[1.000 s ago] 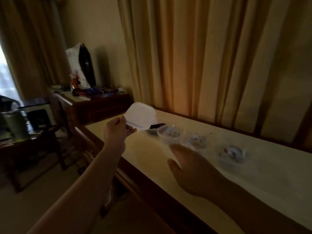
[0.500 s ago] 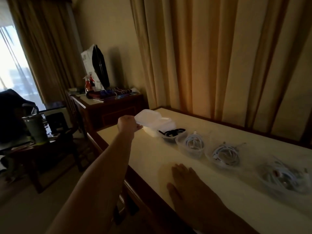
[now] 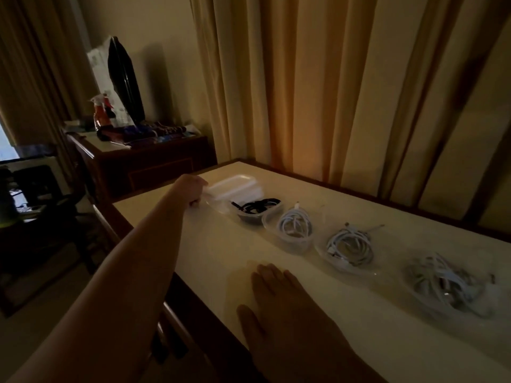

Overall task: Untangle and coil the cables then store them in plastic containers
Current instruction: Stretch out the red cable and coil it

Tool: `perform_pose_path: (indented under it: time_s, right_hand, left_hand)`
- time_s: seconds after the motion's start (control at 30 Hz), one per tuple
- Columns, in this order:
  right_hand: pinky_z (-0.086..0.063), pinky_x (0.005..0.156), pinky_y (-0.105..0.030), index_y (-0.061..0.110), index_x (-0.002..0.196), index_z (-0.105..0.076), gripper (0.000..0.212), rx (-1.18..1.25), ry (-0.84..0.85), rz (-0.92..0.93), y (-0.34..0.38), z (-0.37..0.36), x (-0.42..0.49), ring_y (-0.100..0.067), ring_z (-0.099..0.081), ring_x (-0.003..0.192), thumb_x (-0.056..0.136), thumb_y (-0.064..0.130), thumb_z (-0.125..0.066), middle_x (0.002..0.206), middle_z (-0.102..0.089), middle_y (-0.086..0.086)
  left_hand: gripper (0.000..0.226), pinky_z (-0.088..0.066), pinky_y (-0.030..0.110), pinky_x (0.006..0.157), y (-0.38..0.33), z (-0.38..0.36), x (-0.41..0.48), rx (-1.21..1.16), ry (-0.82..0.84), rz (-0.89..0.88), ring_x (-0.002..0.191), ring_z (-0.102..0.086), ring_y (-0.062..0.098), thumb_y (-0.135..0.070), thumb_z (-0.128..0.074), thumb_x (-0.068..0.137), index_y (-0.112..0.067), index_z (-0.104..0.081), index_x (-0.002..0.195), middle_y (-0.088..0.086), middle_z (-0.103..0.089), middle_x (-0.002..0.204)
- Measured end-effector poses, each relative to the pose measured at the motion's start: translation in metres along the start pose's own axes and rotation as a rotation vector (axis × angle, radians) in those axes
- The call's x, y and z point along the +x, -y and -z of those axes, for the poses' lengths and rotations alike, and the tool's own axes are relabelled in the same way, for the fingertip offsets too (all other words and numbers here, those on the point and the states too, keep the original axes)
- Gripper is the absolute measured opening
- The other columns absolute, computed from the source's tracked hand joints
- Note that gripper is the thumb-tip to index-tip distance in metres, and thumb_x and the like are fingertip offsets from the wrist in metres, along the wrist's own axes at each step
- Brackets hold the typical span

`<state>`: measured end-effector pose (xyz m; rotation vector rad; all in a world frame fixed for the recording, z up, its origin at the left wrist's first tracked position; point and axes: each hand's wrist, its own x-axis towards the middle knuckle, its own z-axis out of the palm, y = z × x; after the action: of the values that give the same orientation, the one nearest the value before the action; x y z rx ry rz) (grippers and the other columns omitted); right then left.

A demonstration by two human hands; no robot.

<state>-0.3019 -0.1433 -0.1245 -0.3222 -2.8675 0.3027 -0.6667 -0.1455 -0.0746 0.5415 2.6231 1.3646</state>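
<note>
Down has come the lid (image 3: 235, 186): a second ago the left hand (image 3: 193, 189) held it up in the air, and now it hangs low at the far-left end of the table (image 3: 221, 250), just behind the first tub (image 3: 249, 219) and partly over it. Whether it touches the rim I cannot tell. That hand's fingers are curled, pinching the lid's left edge. The right hand (image 3: 279, 305), lifted back then, lies flat on the near side of the table, palm down, fingers straight and close together, holding nothing. The lid is thin, milky white plastic, squarish with rounded corners and a raised middle. Four tubs of clear, glossy plastic stand in a row from far left to near right, the first two touching and the others a little apart. The first holds a black cable (image 3: 257, 206) wound in a loose loop. The second tub (image 3: 296, 246) holds a white cable (image 3: 294, 226) in a neat ring, one plug sticking up at its far side. The third tub (image 3: 331, 261) holds a wider white coil (image 3: 349, 244) with plug ends poking out to the right. The fourth tub (image 3: 490, 298), blurred, holds a looser white heap (image 3: 448, 284). The tabletop is smooth, pale cream, edged in dark wood. Heavy tan curtains (image 3: 304, 78) hang in folds behind it, and a dark wooden cabinet (image 3: 143, 164) stands far left.
</note>
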Motion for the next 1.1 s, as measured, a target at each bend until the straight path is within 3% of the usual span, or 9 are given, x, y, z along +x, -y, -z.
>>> perform_pose_path:
  time_s: [0.07,0.13,0.27,0.37,0.57,0.73,0.9,1.0,1.1]
  right_hand:
    - [0.011,0.12,-0.029,0.008,0.159,-0.02,0.078,0.038,0.023,0.001,0.003,0.007,-0.004,-0.019,-0.007,0.156,0.097,0.055,-0.013,0.169,-0.014,-0.008]
    - [0.002,0.124,-0.03,0.008,0.159,-0.019,0.067,0.056,0.006,-0.013,0.008,0.015,-0.008,-0.02,-0.01,0.155,0.105,0.049,-0.021,0.167,-0.017,-0.009]
    - [-0.033,0.117,-0.039,0.008,0.14,-0.051,0.049,0.079,-0.14,-0.044,0.01,0.026,-0.013,-0.027,-0.046,0.131,0.108,0.04,-0.033,0.143,-0.053,-0.013]
    - [-0.048,0.091,-0.044,0.012,0.119,-0.062,0.038,0.1,-0.306,-0.088,0.002,0.041,-0.04,-0.026,-0.055,0.103,0.105,0.038,-0.038,0.113,-0.065,-0.01]
    - [-0.047,0.079,-0.028,0.019,0.102,-0.07,0.017,0.009,-0.673,-0.278,-0.043,0.11,-0.174,-0.015,-0.059,0.09,0.094,0.026,-0.057,0.098,-0.07,0.0]
    - [-0.046,0.073,-0.024,0.019,0.097,-0.074,0.018,-0.114,-1.007,-0.656,-0.105,0.183,-0.315,-0.005,-0.06,0.078,0.095,0.024,-0.056,0.091,-0.073,0.005]
    - [-0.051,0.1,-0.038,0.02,0.132,-0.06,0.033,-0.203,-0.29,-1.263,-0.152,0.194,-0.43,-0.023,-0.062,0.116,0.104,0.031,-0.046,0.132,-0.063,-0.007]
    - [-0.052,0.093,-0.028,0.02,0.123,-0.063,0.027,-0.061,-0.144,-1.217,-0.144,0.185,-0.444,-0.013,-0.063,0.1,0.106,0.03,-0.045,0.116,-0.066,-0.001]
    - [-0.051,0.09,-0.024,0.022,0.123,-0.066,0.028,-0.05,-0.163,-1.118,-0.147,0.187,-0.45,-0.01,-0.064,0.099,0.105,0.029,-0.046,0.113,-0.068,0.002]
  left_hand:
    - [0.032,-0.056,0.04,0.072,-0.005,0.007,-0.011,0.106,-0.024,-0.023,0.075,-0.063,0.031,-0.009,-0.045,0.104,0.0,-0.064,0.128,0.021,-0.069,0.105]
    - [0.03,-0.054,0.044,0.088,-0.012,0.013,-0.033,0.234,-0.19,-0.111,0.104,-0.065,0.039,-0.005,-0.046,0.101,0.002,-0.067,0.122,0.023,-0.068,0.12]
    - [0.025,-0.04,0.032,0.08,-0.033,0.008,-0.12,0.105,-0.395,-0.403,0.104,-0.061,0.026,-0.012,-0.049,0.102,-0.012,-0.071,0.113,0.011,-0.068,0.115]
    - [0.022,-0.04,0.028,0.081,-0.055,-0.01,-0.213,-0.041,-0.223,-0.617,0.097,-0.058,0.01,-0.027,-0.05,0.106,-0.026,-0.071,0.112,-0.01,-0.063,0.107]
    - [0.016,-0.041,0.007,0.064,-0.1,-0.058,-0.388,-0.31,0.127,-0.91,0.079,-0.063,-0.005,-0.033,-0.057,0.103,-0.032,-0.074,0.105,-0.018,-0.069,0.085]
    - [0.017,-0.045,0.011,0.067,-0.15,-0.106,-0.492,-0.349,0.47,-1.142,0.077,-0.064,-0.001,-0.036,-0.059,0.1,-0.029,-0.074,0.102,-0.019,-0.066,0.077]
    - [0.031,-0.05,0.025,0.067,-0.205,-0.177,-0.577,-0.116,0.795,-1.259,0.071,-0.062,0.004,-0.045,-0.052,0.104,-0.024,-0.07,0.089,-0.012,-0.063,0.072]
    - [0.048,-0.038,0.032,0.059,-0.247,-0.235,-0.612,0.032,0.858,-1.237,0.071,-0.059,0.015,-0.049,-0.043,0.107,-0.02,-0.055,0.071,-0.003,-0.058,0.068]
    - [0.053,-0.039,0.032,0.063,-0.281,-0.297,-0.635,0.175,0.928,-1.135,0.08,-0.06,0.021,-0.053,-0.039,0.107,-0.013,-0.062,0.081,0.005,-0.062,0.08]
